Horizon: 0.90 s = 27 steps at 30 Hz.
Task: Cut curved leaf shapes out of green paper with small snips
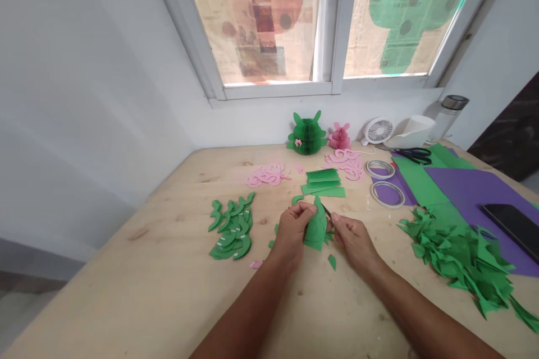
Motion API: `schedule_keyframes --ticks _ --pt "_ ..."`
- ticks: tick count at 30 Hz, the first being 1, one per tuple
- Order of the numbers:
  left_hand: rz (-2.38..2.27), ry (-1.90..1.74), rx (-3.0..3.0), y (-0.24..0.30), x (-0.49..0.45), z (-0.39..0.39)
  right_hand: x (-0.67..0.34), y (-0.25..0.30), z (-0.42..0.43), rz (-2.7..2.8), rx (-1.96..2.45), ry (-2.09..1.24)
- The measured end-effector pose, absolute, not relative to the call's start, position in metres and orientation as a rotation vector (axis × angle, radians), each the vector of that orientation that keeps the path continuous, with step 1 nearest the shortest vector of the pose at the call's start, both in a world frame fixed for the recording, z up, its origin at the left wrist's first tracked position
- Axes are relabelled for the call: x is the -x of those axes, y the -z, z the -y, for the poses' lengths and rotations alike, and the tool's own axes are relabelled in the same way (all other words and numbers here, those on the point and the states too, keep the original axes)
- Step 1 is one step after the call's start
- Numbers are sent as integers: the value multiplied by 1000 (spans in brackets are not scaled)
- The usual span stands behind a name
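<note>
My left hand (293, 230) pinches a folded piece of green paper (315, 230) upright, with faint curved outlines on its face. My right hand (353, 238) is closed on scissors (325, 211); only a dark blade shows at the paper's right edge, and the handles are hidden in the fingers. A small green scrap (332, 261) lies just below the paper. Green curved cutouts (236, 233) are piled to the left of my hands. Beyond them is a stack of folded green strips (323, 178).
Pink cutouts (267, 174) lie farther back. A green paper figure (307, 136) and a pink one (339, 137) stand by the wall, near a small fan (378, 130). Tape rolls (387, 194), purple paper (475, 185), a phone (514, 229) and green scraps (463, 261) are on the right.
</note>
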<state>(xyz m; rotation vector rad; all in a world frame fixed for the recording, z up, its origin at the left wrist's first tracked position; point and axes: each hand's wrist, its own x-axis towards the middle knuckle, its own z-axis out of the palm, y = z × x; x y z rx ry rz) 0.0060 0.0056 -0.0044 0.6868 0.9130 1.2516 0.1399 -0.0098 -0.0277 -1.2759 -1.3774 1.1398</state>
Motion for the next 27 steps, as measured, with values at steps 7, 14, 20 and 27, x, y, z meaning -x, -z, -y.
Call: schedule_keyframes --ticks 7,14,20,27 --pt "-890 -1248 -660 4 -6 -5 -140 25 10 1376 1293 -1159" --pt "-898 -1268 -653 7 -6 -8 -140 28 9 1373 1292 -1153" --pt "-894 -1249 -644 5 -6 -7 -142 30 8 1389 1278 -1122" --pt "-905 -1240 -637 8 -5 -8 -141 31 8 1391 1269 -1091"
